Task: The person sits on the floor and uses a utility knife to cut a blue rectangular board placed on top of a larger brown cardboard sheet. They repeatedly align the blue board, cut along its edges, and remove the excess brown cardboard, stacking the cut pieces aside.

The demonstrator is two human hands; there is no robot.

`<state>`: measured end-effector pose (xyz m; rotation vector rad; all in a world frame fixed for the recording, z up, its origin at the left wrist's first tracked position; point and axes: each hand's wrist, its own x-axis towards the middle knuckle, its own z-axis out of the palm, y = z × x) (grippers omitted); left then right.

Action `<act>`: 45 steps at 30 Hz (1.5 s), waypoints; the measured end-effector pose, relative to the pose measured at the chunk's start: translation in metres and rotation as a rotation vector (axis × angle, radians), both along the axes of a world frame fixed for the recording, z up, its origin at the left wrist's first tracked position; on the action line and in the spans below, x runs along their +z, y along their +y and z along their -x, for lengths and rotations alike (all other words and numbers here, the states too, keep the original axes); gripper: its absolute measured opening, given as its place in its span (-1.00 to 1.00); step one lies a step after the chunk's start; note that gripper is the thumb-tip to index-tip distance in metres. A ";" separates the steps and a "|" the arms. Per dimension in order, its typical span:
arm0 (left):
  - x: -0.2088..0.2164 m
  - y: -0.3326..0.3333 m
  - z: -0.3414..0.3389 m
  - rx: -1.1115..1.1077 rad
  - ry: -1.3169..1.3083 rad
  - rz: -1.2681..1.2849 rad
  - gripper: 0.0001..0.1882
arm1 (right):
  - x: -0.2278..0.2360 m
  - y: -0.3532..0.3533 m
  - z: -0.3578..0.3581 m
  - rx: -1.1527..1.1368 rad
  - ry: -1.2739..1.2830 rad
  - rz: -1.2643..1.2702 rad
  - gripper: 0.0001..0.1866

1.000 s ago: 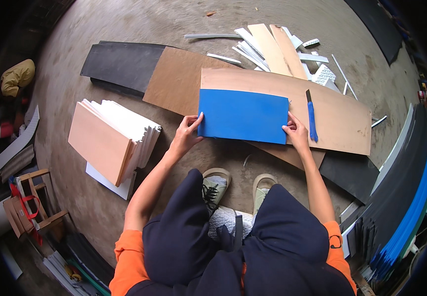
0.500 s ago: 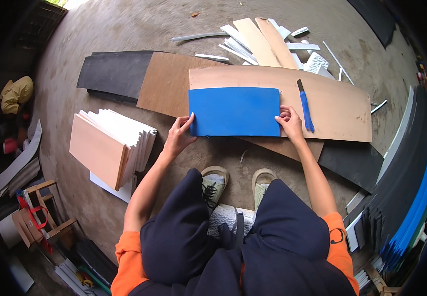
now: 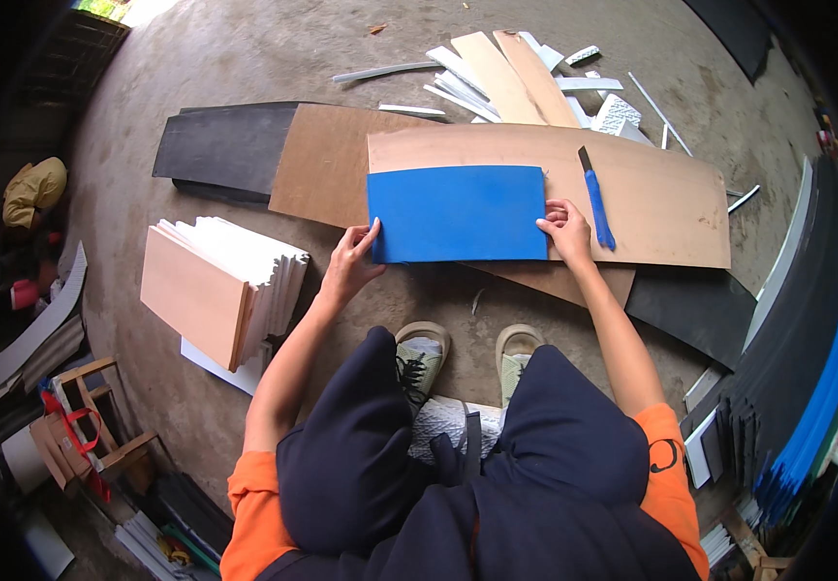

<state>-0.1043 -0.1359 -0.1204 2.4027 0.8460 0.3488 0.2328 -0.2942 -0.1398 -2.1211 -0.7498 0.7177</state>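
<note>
A flat blue rectangular sheet (image 3: 458, 213) lies over the near edge of a long tan board (image 3: 666, 208). My left hand (image 3: 349, 259) grips its left edge, thumb on the face and the other fingers curled at the side. On the opposite edge, my right hand (image 3: 566, 230) pinches the sheet in the same way, low on that side. Just beyond my right hand, a knife (image 3: 596, 203) with a dark blade and a blue wrapped handle rests on the tan board, blade pointing away from me.
Under the tan board are a brown board (image 3: 327, 160) and black sheets (image 3: 220, 145). A stack of white and tan sheets (image 3: 220, 290) stands at left. Offcut strips (image 3: 496, 82) lie scattered at the far side. Upright black and blue sheets (image 3: 777, 320) line the right.
Both hands keep hold of the blue sheet, which sits almost unchanged on the board. The whole view has shifted slightly.
</note>
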 end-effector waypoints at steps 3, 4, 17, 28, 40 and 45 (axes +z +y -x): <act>0.001 -0.001 0.001 -0.007 0.015 -0.011 -0.14 | 0.000 0.001 0.000 -0.003 0.021 0.036 -0.60; 0.001 -0.002 0.001 -0.012 0.027 -0.023 -0.14 | 0.000 0.002 0.000 0.004 0.021 0.045 -0.61; 0.036 0.006 -0.056 -0.585 0.503 -0.343 0.21 | 0.003 0.009 -0.012 0.026 0.061 0.152 -0.68; 0.005 -0.076 -0.210 -0.346 0.203 -0.253 0.14 | 0.009 0.001 -0.007 -0.018 0.105 0.070 -0.71; 0.009 -0.068 -0.220 -0.297 0.220 -0.314 0.17 | 0.002 0.007 -0.006 -0.017 0.048 -0.195 -0.78; 0.002 -0.063 -0.231 -0.283 0.318 -0.286 0.21 | 0.024 0.006 -0.034 -0.067 -0.548 -0.134 -0.75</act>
